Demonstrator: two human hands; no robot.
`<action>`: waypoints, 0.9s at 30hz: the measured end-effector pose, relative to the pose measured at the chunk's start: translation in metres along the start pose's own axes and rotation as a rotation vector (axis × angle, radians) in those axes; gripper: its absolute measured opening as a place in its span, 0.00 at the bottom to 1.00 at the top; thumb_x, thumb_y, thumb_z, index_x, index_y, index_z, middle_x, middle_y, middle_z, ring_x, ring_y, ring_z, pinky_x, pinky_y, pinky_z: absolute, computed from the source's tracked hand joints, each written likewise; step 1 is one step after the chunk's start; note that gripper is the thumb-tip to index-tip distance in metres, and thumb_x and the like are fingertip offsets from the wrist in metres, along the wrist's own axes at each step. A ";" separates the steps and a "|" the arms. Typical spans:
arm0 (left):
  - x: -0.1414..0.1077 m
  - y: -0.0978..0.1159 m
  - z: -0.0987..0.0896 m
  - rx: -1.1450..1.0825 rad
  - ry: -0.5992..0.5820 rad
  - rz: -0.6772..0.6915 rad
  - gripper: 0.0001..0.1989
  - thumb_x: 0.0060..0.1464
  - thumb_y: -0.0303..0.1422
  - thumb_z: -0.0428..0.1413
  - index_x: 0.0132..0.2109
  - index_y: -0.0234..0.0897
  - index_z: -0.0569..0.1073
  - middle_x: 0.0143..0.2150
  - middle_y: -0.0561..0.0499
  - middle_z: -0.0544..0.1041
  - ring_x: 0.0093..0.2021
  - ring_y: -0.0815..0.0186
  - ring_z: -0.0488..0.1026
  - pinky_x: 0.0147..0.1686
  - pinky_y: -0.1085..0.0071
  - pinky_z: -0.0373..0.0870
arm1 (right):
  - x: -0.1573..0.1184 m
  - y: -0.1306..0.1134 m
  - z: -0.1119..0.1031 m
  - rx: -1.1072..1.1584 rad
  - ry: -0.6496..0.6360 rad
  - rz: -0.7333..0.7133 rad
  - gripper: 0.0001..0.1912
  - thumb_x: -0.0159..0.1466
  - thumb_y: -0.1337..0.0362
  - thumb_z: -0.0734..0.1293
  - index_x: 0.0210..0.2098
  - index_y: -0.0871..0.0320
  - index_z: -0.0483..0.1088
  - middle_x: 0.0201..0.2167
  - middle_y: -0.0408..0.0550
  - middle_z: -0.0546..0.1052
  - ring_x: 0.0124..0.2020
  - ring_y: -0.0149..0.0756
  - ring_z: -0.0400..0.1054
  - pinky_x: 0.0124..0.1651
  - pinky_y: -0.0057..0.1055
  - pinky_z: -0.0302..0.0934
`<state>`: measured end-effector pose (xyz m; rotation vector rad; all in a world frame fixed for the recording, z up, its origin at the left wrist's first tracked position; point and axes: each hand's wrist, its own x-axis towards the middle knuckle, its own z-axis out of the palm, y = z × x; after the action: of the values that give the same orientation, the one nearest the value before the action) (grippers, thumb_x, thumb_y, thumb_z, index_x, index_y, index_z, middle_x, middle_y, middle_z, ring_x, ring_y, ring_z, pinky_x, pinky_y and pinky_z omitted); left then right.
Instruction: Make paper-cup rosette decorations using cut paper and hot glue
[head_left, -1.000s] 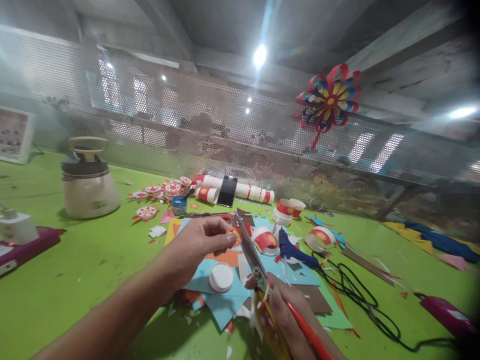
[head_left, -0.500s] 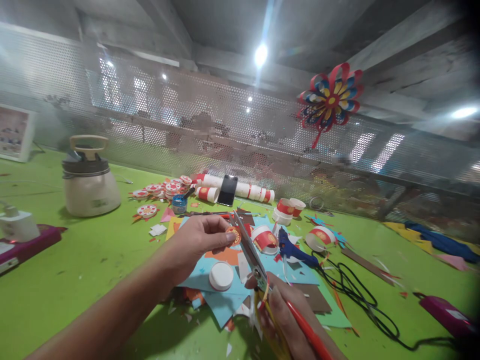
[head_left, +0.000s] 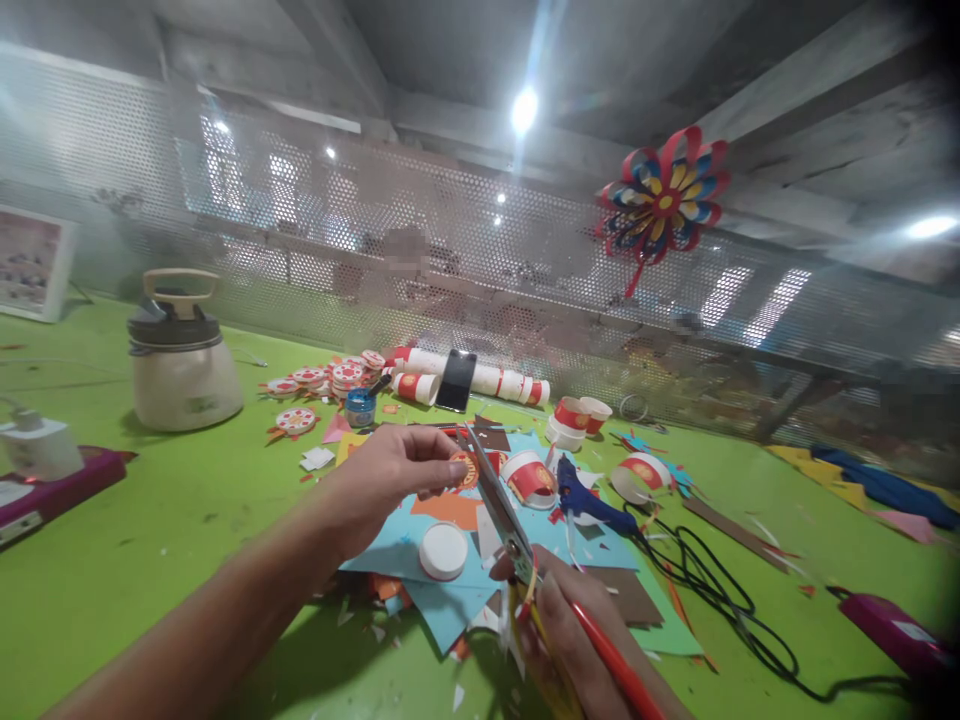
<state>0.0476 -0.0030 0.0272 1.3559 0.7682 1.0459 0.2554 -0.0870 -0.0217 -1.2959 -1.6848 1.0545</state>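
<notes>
Between thumb and fingers, my left hand (head_left: 412, 462) pinches a small round orange-red paper piece (head_left: 466, 469) with a yellow pattern. My right hand (head_left: 574, 620) is wrapped round the handles of a pair of scissors (head_left: 504, 510), whose blades point up and away beside the paper piece. Below the hands lie light blue paper sheets (head_left: 450, 612) with a round white lid (head_left: 442, 551) on them. A red and white cup ring (head_left: 529, 478) sits just right of the blades.
A blue glue gun (head_left: 592, 500) with a black cable lies to the right. Behind are paper cups (head_left: 568, 420), a phone (head_left: 456, 380), a blue jar (head_left: 361, 408) and decorated discs (head_left: 295, 421). A kettle (head_left: 186, 375) stands left; a paper flower (head_left: 665, 202) hangs above right.
My left hand and the round paper piece have shifted very slightly left. My right hand and the scissors have hardly moved.
</notes>
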 end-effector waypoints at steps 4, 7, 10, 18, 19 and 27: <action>0.000 -0.004 0.009 -0.088 0.017 -0.019 0.11 0.43 0.36 0.66 0.28 0.33 0.74 0.23 0.55 0.68 0.24 0.72 0.58 0.26 0.71 0.52 | -0.001 -0.007 0.002 0.048 0.032 0.052 0.34 0.62 0.35 0.54 0.43 0.60 0.70 0.17 0.40 0.62 0.19 0.28 0.56 0.21 0.24 0.51; 0.000 -0.009 0.017 -0.158 0.015 -0.033 0.12 0.44 0.37 0.66 0.28 0.33 0.73 0.23 0.56 0.67 0.24 0.73 0.56 0.26 0.72 0.51 | -0.001 -0.012 0.003 0.083 0.039 0.062 0.36 0.61 0.34 0.54 0.42 0.60 0.69 0.17 0.39 0.61 0.18 0.26 0.54 0.20 0.25 0.49; 0.000 -0.013 0.022 -0.177 0.047 -0.018 0.12 0.45 0.37 0.65 0.28 0.33 0.73 0.25 0.54 0.70 0.26 0.71 0.61 0.28 0.71 0.55 | 0.000 -0.011 0.005 0.104 0.062 0.069 0.36 0.60 0.32 0.54 0.41 0.59 0.69 0.17 0.39 0.62 0.18 0.26 0.54 0.21 0.26 0.49; 0.001 -0.011 0.023 -0.254 0.072 -0.021 0.13 0.42 0.36 0.67 0.26 0.33 0.72 0.23 0.53 0.74 0.25 0.70 0.67 0.28 0.72 0.58 | 0.000 -0.010 0.008 0.140 0.087 0.101 0.37 0.58 0.31 0.55 0.41 0.59 0.69 0.16 0.40 0.61 0.18 0.27 0.53 0.21 0.26 0.49; 0.001 -0.010 0.023 -0.253 0.070 -0.021 0.13 0.42 0.36 0.66 0.27 0.33 0.72 0.23 0.53 0.74 0.25 0.70 0.67 0.27 0.72 0.58 | 0.000 -0.010 0.008 0.140 0.083 0.100 0.36 0.58 0.31 0.55 0.41 0.58 0.69 0.16 0.40 0.61 0.18 0.27 0.53 0.20 0.26 0.48; -0.002 -0.010 0.022 -0.233 0.019 -0.030 0.11 0.43 0.35 0.65 0.26 0.32 0.73 0.23 0.52 0.75 0.23 0.72 0.67 0.25 0.73 0.56 | 0.001 -0.007 0.006 0.133 0.042 0.090 0.35 0.60 0.33 0.55 0.42 0.59 0.69 0.18 0.40 0.62 0.19 0.27 0.54 0.21 0.25 0.50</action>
<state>0.0682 -0.0120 0.0197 1.1335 0.6567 1.0901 0.2473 -0.0880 -0.0175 -1.3080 -1.5108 1.1635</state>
